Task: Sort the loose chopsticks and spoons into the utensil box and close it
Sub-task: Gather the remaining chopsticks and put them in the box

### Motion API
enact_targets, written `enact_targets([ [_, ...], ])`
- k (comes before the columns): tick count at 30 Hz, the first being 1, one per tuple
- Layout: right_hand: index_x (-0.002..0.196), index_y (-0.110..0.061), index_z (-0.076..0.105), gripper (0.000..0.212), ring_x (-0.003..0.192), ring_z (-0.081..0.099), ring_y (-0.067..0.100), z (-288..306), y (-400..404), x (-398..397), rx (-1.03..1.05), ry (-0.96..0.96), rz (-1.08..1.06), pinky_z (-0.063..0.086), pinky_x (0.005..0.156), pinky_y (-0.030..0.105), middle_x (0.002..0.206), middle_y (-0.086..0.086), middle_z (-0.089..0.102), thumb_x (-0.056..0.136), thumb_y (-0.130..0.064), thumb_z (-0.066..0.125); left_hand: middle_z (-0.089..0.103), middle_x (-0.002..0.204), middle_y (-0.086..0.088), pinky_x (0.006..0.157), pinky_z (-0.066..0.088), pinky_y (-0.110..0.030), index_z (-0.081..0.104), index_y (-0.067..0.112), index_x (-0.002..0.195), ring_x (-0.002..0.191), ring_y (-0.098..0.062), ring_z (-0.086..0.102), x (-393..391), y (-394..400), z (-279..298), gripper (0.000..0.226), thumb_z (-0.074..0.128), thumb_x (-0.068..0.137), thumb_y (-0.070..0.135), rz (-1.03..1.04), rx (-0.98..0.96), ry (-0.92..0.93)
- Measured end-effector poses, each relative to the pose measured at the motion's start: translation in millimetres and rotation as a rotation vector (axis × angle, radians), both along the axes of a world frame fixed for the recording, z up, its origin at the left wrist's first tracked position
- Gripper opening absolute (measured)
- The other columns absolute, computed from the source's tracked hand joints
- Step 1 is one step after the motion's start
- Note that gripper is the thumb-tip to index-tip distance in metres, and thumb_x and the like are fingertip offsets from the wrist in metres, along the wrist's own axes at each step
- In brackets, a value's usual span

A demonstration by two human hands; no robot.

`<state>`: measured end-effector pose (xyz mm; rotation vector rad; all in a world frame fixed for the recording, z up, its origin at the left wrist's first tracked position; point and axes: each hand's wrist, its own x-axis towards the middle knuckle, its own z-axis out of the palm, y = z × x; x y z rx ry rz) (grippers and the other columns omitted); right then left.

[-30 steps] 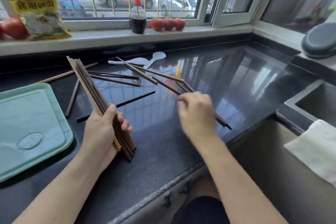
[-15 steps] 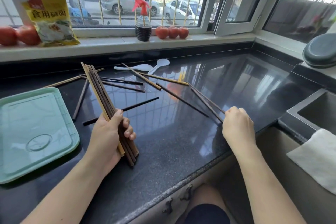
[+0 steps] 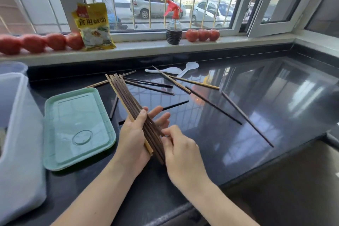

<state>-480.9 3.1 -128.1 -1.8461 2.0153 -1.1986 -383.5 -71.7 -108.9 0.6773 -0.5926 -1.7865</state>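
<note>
At the far left edge of the black table [image 3: 256, 115] stands a translucent utensil box [image 3: 18, 143], only partly in view; its mint-green lid [image 3: 77, 128] lies flat just beside it on the right. The left hand [image 3: 135, 137] holds a bundle of chopsticks [image 3: 128, 104], tilted up and away to the left: the thumb lies across the front of the bundle while the fingers behind it are fairly straight and spread. The bundle is mostly dark brown sticks with at least one pale one; the exact number cannot be told. The right hand [image 3: 181, 150] has its fingers curled and pinches at the lower part of the same bundle. Loose chopsticks [image 3: 212, 105] lie scattered on the table behind and to the right of the hands, roughly ten, dark and pale mixed. Two white spoons [image 3: 189, 67] rest near the back wall. On the windowsill [image 3: 146, 47] sit four tomatoes [image 3: 42, 42], a yellow packet [image 3: 93, 25], a spray bottle [image 3: 174, 25] and three more tomatoes [image 3: 202, 34].
</note>
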Motion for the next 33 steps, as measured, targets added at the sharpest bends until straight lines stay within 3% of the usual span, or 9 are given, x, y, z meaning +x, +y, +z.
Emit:
enact_targets([
  [4, 0.111, -0.026, 0.063, 0.016, 0.088, 0.066, 0.014, 2, -4, -9, -0.018, -0.030, 0.126, 0.053, 0.076, 0.038, 0.096, -0.008, 0.071, 0.102, -0.026, 0.050, 0.054, 0.075, -0.004, 0.064, 0.055, -0.038, 0.050, 0.017, 0.111, 0.057, -0.018, 0.052, 6, -5, 1, 0.006, 0.047, 0.108, 0.022, 0.057, -0.217, -0.057],
  [8, 0.109, -0.026, 0.069, 0.015, 0.096, 0.064, 0.004, -4, -8, -32, -0.002, -0.316, 0.000, 0.053, 0.090, 0.035, 0.100, -0.011, 0.069, 0.102, -0.026, 0.056, 0.051, 0.071, -0.001, 0.058, 0.050, -0.037, 0.053, 0.025, 0.100, 0.055, -0.019, 0.050, 16, -21, 2, 0.006, 0.055, 0.104, 0.021, 0.224, -0.698, -0.413],
  [12, 0.092, -0.026, 0.070, 0.017, 0.078, 0.067, 0.011, -9, -10, -49, 0.002, -0.607, -0.179, 0.058, 0.082, 0.042, 0.084, -0.002, 0.071, 0.101, -0.019, 0.056, 0.053, 0.070, -0.004, 0.058, 0.050, -0.024, 0.052, 0.021, 0.092, 0.058, -0.013, 0.053, 7, -14, -13, 0.018, 0.057, 0.102, 0.006, 0.089, -0.781, -0.759],
  [17, 0.094, -0.023, 0.069, 0.014, 0.086, 0.062, 0.008, -1, -17, -71, -0.034, -0.257, -0.216, 0.046, 0.078, 0.014, 0.098, -0.003, 0.065, 0.095, -0.011, 0.061, 0.050, 0.063, 0.001, 0.054, 0.049, -0.032, 0.048, 0.014, 0.093, 0.053, -0.019, 0.049, 7, -18, -17, 0.014, 0.054, 0.104, 0.008, 0.019, -0.687, -0.741],
  [21, 0.113, -0.008, 0.068, 0.022, 0.106, 0.051, 0.040, 13, -49, -158, -0.019, 0.300, -0.554, 0.045, 0.094, 0.042, 0.115, 0.018, 0.057, 0.092, -0.012, 0.060, 0.048, 0.066, -0.006, 0.050, 0.048, -0.035, 0.045, 0.005, 0.103, 0.049, -0.021, 0.046, 11, -19, -16, 0.014, 0.054, 0.104, 0.015, 0.017, -0.562, -0.683],
  [24, 0.129, -0.007, 0.056, 0.038, 0.119, 0.046, 0.045, 22, -68, -209, 0.382, 0.338, -0.683, 0.042, 0.098, 0.049, 0.129, 0.021, 0.045, 0.096, -0.026, 0.060, 0.047, 0.061, -0.003, 0.047, 0.046, -0.033, 0.045, 0.006, 0.103, 0.046, -0.019, 0.045, 9, -19, -15, 0.011, 0.055, 0.104, 0.010, 0.020, -0.565, -0.693],
  [27, 0.135, -0.010, 0.045, 0.037, 0.119, 0.052, 0.044, 22, -76, -218, 0.685, 0.416, -0.567, 0.043, 0.087, 0.044, 0.131, 0.018, 0.050, 0.099, -0.018, 0.049, 0.045, 0.058, 0.000, 0.047, 0.044, -0.029, 0.045, 0.010, 0.101, 0.047, -0.017, 0.044, 7, -19, -15, 0.010, 0.054, 0.104, 0.008, 0.002, -0.554, -0.715],
  [31, 0.155, -0.025, 0.027, 0.068, 0.116, 0.056, 0.041, 28, -76, -214, 0.700, 0.583, -0.405, 0.048, 0.088, 0.044, 0.131, 0.014, 0.054, 0.093, -0.001, 0.040, 0.045, 0.060, -0.001, 0.049, 0.045, -0.033, 0.046, 0.007, 0.101, 0.048, -0.018, 0.046, 9, -22, -19, 0.010, 0.054, 0.105, 0.011, 0.000, -0.525, -0.731],
  [33, 0.149, -0.024, 0.042, 0.060, 0.113, 0.058, 0.042, 36, -75, -216, 0.520, 0.579, -0.429, 0.049, 0.091, 0.045, 0.125, 0.015, 0.056, 0.093, -0.002, 0.042, 0.045, 0.061, -0.002, 0.050, 0.046, -0.034, 0.046, 0.007, 0.099, 0.048, -0.018, 0.046, 10, -23, -19, 0.011, 0.053, 0.105, 0.012, -0.009, -0.505, -0.714],
])
